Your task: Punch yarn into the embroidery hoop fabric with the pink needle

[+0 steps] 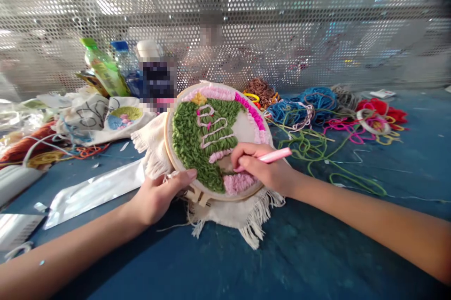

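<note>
A round wooden embroidery hoop stands tilted up in front of me, stretching pale cloth with a fringed edge. Thick green yarn stitches cover much of its left side, with a Christmas-tree-like shape outlined in pale pink. Pink and magenta stitches run along the rim. My left hand grips the hoop's lower left edge, thumb on the front and the other fingers behind. In my right hand is a pink punch needle pen, pinched like a pencil. Its tip meets the lower middle of the cloth, partly hidden by my fingers.
Yarn heaps in blue, brown and red lie at the back right, with loose green yarn nearer. Bottles stand at the back left beside a second embroidery. A perforated metal screen rises behind the blue table.
</note>
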A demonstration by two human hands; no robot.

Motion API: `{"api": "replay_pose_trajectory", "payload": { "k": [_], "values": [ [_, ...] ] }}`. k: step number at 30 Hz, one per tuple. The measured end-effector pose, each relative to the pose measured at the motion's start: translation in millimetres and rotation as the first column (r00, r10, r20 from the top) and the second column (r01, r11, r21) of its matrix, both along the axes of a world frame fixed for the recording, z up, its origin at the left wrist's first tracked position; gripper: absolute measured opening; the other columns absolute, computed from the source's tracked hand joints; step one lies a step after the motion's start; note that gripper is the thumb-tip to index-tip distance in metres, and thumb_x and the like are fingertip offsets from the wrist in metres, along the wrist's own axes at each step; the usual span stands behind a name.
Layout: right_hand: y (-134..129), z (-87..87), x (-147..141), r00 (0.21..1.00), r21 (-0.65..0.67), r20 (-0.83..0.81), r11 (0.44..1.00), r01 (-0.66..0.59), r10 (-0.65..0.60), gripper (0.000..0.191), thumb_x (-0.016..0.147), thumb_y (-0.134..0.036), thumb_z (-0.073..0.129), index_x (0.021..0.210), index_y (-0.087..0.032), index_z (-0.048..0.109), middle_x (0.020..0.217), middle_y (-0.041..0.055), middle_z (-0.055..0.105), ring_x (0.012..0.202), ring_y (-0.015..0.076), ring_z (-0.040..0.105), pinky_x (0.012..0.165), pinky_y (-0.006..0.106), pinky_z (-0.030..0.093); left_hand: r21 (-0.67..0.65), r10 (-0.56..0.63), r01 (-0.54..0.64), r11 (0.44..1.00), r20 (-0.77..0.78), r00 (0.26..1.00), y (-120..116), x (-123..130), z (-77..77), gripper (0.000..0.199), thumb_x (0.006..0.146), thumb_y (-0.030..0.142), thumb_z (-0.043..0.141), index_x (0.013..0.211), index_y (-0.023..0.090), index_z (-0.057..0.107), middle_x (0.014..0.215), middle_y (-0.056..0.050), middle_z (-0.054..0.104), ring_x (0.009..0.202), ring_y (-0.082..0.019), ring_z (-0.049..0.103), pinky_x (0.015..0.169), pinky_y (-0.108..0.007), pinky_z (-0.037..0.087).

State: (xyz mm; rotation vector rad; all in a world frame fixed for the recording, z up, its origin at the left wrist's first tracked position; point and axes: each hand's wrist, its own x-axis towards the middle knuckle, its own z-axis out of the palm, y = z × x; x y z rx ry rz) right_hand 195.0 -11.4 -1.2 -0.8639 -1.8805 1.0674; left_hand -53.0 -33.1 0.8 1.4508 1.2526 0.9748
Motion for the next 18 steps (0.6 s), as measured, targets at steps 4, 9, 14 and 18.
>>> {"api": "replay_pose_trajectory", "payload": {
  "k": [4, 9, 14, 18],
  "values": [
    [5.8, -2.1, 4.2, 0.942, -0.204, -0.298, 0.974, 0.098, -0.157, 0.016, 0.074, -0.022, 0.047, 0.062, -0.018, 0.057, 0.050, -0.0045, 0.049, 0.038, 0.0065, 0.030, 0.038, 0.021, 0.022, -0.026, -0.044, 0.046, 0.999, 0.086, 0.995, 0.3, 5.2, 6.9, 0.041, 0.077, 0.046, 0.071, 0.106, 0.017, 0.074, 0.092, -0.006, 0.080, 0.095, -0.032, 0.073, 0.097, -0.043, 0.054],
    [10.4, -4.4, 4.4, 0.874, -0.310, -0.407, 0.940, 0.142, -0.266, 0.015, 0.070, -0.022, 0.048, 0.057, -0.018, 0.054, 0.040, -0.0072, 0.040, 0.034, 0.0052, 0.022, 0.035, 0.020, 0.018, -0.030, -0.030, 0.033, 0.999, 0.069, 0.997, 1.3, 4.2, 6.2, 0.034, 0.078, 0.045, 0.071, 0.099, 0.019, 0.075, 0.095, -0.004, 0.080, 0.100, -0.031, 0.071, 0.093, -0.038, 0.056],
    [12.1, -4.4, 6.7, 0.890, -0.304, -0.389, 0.945, 0.120, -0.238, 0.014, 0.071, -0.022, 0.047, 0.059, -0.018, 0.054, 0.043, -0.0066, 0.042, 0.035, 0.0056, 0.024, 0.036, 0.020, 0.018, -0.021, -0.073, 0.074, 0.997, 0.025, 0.997, -0.7, 7.7, 14.0, 0.030, 0.082, 0.045, 0.064, 0.094, 0.020, 0.075, 0.085, 0.002, 0.081, 0.103, -0.032, 0.071, 0.097, -0.040, 0.054],
    [7.3, -4.4, 5.2, 0.957, -0.235, -0.256, 0.969, 0.074, -0.135, 0.016, 0.077, -0.023, 0.045, 0.065, -0.019, 0.055, 0.049, -0.0059, 0.045, 0.038, 0.0070, 0.028, 0.038, 0.021, 0.023, -0.004, -0.072, 0.072, 0.997, -0.001, 0.997, -3.7, 11.8, 21.2, 0.027, 0.082, 0.044, 0.061, 0.090, 0.022, 0.076, 0.085, 0.006, 0.080, 0.102, -0.029, 0.071, 0.097, -0.036, 0.054]
  ]
}}
